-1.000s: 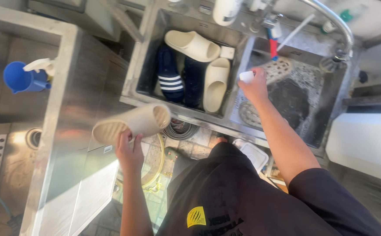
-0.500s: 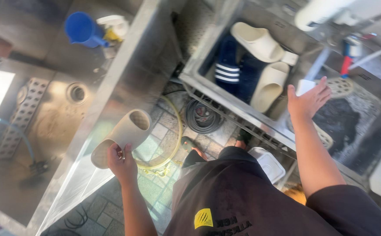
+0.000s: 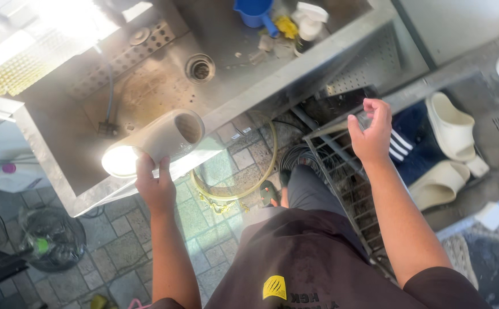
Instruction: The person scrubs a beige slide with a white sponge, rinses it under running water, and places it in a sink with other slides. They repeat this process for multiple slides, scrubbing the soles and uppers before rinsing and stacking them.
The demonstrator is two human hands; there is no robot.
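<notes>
Left hand grips slipper at sink edge

I hold a cream slipper in my left hand, gripped from below at its underside. The slipper is a moulded slip-on of smooth, pale material, with a rounded toe and a dark oval foot opening. It lies roughly level, tilted slightly, with the opening facing up and away from me and the toe end toward me, washed out by glare. It hangs over the near rim of the steel sink, short of the sink's drain.
</notes>
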